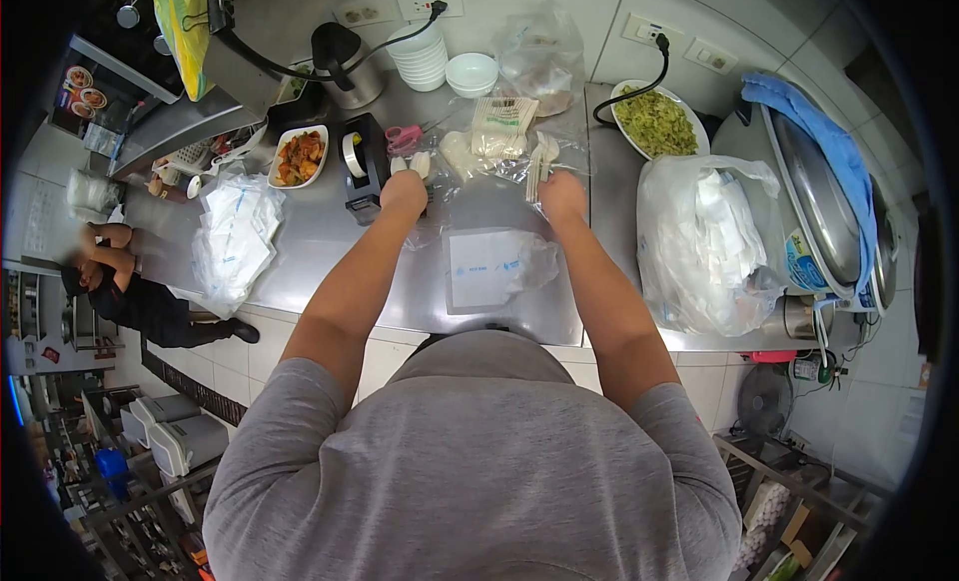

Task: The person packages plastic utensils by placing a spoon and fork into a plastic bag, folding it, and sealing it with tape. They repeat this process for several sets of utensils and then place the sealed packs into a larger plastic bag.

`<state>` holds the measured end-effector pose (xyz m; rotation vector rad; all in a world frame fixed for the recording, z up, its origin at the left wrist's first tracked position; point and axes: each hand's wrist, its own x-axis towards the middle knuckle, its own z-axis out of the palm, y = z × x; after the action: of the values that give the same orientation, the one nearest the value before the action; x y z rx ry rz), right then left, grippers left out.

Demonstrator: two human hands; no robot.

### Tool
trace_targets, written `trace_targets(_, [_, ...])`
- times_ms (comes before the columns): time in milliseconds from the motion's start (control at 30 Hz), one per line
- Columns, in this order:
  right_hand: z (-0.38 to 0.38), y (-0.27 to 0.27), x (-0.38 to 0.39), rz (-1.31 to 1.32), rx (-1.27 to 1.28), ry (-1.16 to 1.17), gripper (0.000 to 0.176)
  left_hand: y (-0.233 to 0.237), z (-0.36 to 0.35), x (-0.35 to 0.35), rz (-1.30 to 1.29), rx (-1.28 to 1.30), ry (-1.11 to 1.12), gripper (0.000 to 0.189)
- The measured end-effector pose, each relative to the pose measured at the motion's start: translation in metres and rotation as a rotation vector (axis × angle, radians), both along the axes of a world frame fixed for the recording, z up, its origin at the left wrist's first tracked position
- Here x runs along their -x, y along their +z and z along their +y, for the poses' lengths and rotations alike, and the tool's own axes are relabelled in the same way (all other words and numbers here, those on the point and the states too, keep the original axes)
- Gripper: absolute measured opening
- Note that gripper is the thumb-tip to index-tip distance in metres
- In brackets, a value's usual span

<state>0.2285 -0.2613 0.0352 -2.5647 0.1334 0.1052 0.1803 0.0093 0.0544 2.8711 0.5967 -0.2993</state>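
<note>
The left hand (404, 194), just right of the black tape dispenser (366, 171), and right hand (562, 195), beside white plastic cutlery (542, 163), curl inward, their exact grip unclear.

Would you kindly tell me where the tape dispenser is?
In the head view, the tape dispenser stands just left of the left hand, near the pink scissors.

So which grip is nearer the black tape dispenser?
Left: the left grip is close beside the tape dispenser, on its right; the right grip is much farther right.
</note>
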Motion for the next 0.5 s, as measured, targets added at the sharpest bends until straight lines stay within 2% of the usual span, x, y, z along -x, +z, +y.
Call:
trace_targets(100, [0.001,0.002,-0.005,-0.021,-0.006,-0.003,0.023,0.007,0.008,-0.001,-0.072,0.013,-0.023,0.02])
trace_targets(200, [-0.01,0.015,-0.002,-0.137,0.065,-0.014,0.023,0.034,0.01,0.008,-0.13,0.004,-0.077,0.019])
trace_targets(267, [-0.028,0.034,0.015,-0.152,0.073,-0.018,0.023,0.061,0.008,0.017,-0.197,0.108,-0.17,0.019])
trace_targets(300, [-0.043,0.038,0.028,-0.188,0.1,0.011,0.021,0.076,0.003,0.029,-0.114,0.546,0.037,0.017])
trace_targets(367, [-0.066,0.053,0.069,-0.208,0.068,0.031,0.018,0.067,0.0,0.052,-0.054,1.242,0.174,0.015])
trace_targets(400, [-0.076,0.067,0.092,-0.191,0.009,0.019,0.017,0.062,-0.01,0.065,-0.023,1.389,0.216,0.017])
trace_targets(500, [-0.069,0.089,0.149,-0.265,-0.502,-0.089,0.009,0.048,-0.056,0.093,0.082,1.749,0.288,0.026])
